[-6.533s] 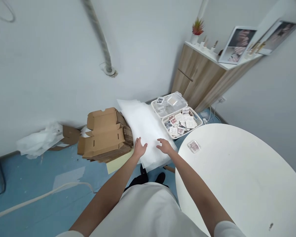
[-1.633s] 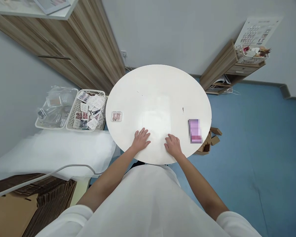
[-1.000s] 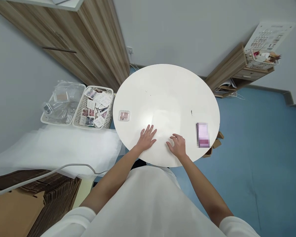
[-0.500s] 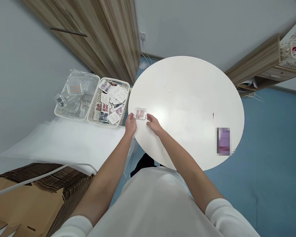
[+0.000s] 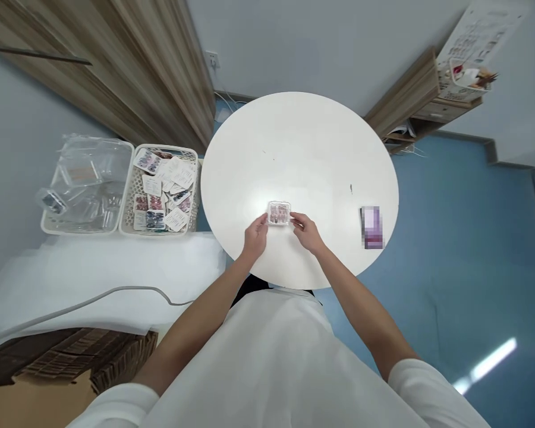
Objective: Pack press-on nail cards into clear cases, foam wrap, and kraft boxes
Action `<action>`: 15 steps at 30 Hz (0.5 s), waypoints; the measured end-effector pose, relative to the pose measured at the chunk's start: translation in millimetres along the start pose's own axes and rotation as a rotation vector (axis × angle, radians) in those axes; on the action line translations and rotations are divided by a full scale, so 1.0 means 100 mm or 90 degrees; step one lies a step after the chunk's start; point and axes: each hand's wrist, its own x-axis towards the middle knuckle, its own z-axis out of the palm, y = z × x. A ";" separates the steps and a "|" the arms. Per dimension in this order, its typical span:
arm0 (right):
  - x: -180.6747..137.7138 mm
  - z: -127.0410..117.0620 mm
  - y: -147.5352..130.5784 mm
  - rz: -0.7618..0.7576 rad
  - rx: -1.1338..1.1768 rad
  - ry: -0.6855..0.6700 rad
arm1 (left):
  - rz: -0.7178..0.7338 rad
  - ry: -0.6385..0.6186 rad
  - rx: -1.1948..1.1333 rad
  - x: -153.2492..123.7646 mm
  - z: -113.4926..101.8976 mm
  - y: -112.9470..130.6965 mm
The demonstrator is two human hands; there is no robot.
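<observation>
A small clear plastic case [image 5: 279, 213] with rows of pinkish pieces inside is at the near-left part of the round white table [image 5: 303, 148]. My left hand [image 5: 255, 236] grips the case's left edge between thumb and fingers. At the opposite edge, the fingertips of my right hand [image 5: 307, 231] close on its right side. The pieces are too small to name.
Left of the table, a white basket [image 5: 127, 205] holds several cards with coloured pieces. Beside it, another basket [image 5: 49, 223] contains clear plastic packaging. A blurred purple object [image 5: 373, 227] lies on the table's right side. Folded cardboard [image 5: 125, 359] is stacked at lower left.
The clear plastic case has moved right, away from the table's left edge, with my left hand. My right hand has closed in on its right edge. My view has swung right.
</observation>
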 end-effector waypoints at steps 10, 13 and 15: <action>-0.70 -0.79 0.69 0.033 -0.057 0.011 | -0.015 -0.182 0.140 -0.53 0.80 -0.10; -0.74 -0.77 0.79 0.023 -0.048 -0.009 | -0.025 -0.156 0.182 -0.62 0.85 -0.13; -0.76 -0.75 0.84 0.016 -0.044 -0.029 | -0.030 -0.136 0.205 -0.67 0.87 -0.14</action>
